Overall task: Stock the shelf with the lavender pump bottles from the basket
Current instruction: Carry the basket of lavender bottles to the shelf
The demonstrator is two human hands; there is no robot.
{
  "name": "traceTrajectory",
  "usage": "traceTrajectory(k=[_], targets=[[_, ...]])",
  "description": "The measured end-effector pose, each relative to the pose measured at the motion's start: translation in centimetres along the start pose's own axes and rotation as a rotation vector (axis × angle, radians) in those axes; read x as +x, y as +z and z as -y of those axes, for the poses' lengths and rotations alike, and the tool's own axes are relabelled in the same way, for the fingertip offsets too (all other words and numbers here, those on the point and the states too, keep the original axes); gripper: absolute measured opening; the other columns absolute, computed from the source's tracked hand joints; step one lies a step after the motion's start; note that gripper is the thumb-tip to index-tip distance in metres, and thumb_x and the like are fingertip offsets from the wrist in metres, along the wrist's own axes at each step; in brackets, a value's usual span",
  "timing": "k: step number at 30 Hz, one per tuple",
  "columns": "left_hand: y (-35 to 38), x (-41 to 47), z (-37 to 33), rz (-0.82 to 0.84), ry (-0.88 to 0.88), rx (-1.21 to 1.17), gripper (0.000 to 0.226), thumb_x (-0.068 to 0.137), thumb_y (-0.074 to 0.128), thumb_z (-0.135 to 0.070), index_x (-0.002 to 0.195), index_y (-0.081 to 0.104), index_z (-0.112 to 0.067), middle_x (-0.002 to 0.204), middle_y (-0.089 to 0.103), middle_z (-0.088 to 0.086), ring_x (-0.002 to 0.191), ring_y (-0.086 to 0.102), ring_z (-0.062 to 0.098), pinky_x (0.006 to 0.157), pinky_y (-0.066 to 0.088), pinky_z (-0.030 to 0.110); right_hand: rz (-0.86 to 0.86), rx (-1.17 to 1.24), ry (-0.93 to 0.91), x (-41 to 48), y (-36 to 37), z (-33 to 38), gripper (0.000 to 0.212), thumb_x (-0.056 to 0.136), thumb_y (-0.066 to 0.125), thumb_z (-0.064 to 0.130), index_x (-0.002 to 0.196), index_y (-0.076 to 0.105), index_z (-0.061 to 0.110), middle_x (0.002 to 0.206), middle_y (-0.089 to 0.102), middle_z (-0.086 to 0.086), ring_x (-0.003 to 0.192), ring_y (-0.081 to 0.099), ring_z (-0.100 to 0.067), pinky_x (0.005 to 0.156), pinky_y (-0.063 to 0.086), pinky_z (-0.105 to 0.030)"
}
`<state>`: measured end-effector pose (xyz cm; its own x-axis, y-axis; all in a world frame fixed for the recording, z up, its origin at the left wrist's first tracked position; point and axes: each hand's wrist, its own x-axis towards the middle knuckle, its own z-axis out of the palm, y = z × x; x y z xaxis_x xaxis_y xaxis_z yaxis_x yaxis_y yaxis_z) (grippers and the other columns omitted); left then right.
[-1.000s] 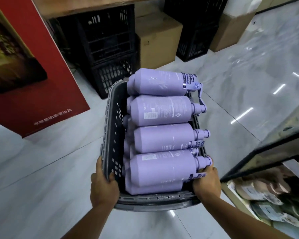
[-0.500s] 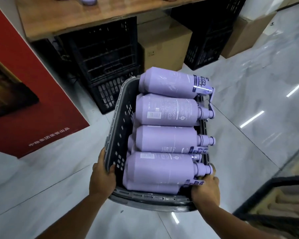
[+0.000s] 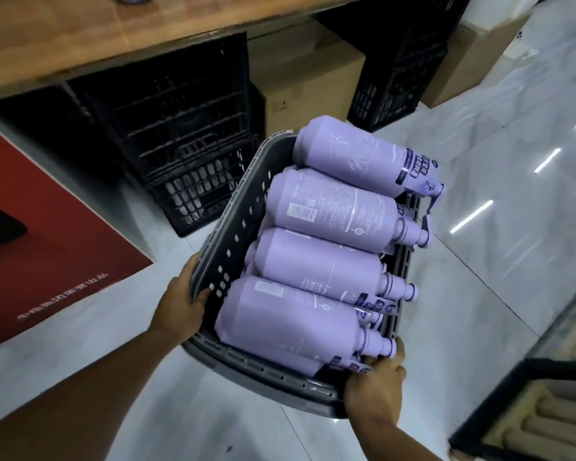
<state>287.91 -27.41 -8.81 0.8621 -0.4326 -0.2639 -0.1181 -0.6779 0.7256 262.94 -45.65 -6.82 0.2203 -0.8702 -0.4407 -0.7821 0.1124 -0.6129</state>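
A dark grey perforated basket (image 3: 233,224) is held in the air above the floor, tilted a little to the right. Several lavender pump bottles (image 3: 326,207) lie on their sides in it, stacked, necks pointing right. My left hand (image 3: 180,304) grips the basket's near left rim, thumb inside the wall. My right hand (image 3: 376,387) grips the near right corner, fingers curled over the rim beside a bottle neck. A wooden shelf (image 3: 80,31) runs across the top of the view, with a lavender object at its far edge, mostly cut off.
Black plastic crates (image 3: 180,128) and cardboard boxes (image 3: 306,78) stand under the wooden shelf. A red sign panel (image 3: 47,234) leans at the left. A dark-framed display (image 3: 526,414) with packaged goods sits at the lower right. The floor is glossy marble.
The view has turned left and up toward the wooden shelf, which now fills more of the top. The basket has swung right and tilted. Both hands keep their grip.
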Motion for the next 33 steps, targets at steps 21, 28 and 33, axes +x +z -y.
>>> traceTrajectory(k=[21,28,33], targets=[[10.9,-7.4,-7.7,-0.703,-0.646,-0.677,0.045,0.099,0.037,-0.054,0.142,0.027,-0.049,0.140,0.052,-0.004,0.123,0.053,0.025,0.102,0.043,0.046,0.263,0.319,0.051,8.4,-4.0,2.1,0.027,0.104,0.036,0.038,0.118,0.053,0.022,0.094,0.067,-0.005,0.078,0.065,-0.029,0.068,0.055,-0.042],[10.5,-6.0,-7.2,-0.637,-0.657,-0.445,0.039,0.102,0.028,-0.050,0.139,0.018,-0.042,0.130,0.057,0.010,0.108,0.058,0.035,0.086,0.048,0.047,0.266,0.201,0.001,12.2,-0.6,3.2,0.001,0.097,0.048,0.009,0.097,0.048,0.010,0.081,0.054,-0.007,0.077,0.044,-0.021,0.070,0.039,-0.035],[8.2,-3.5,-6.0,-0.547,-0.649,-0.393,0.044,0.102,0.028,-0.048,0.141,0.009,-0.048,0.104,0.062,-0.001,0.092,0.059,0.030,0.079,0.048,0.043,0.128,0.171,-0.028,11.4,1.6,4.1,0.018,0.096,0.045,0.004,0.112,0.051,-0.005,0.090,0.056,-0.012,0.078,0.045,-0.022,0.073,0.039,-0.035]])
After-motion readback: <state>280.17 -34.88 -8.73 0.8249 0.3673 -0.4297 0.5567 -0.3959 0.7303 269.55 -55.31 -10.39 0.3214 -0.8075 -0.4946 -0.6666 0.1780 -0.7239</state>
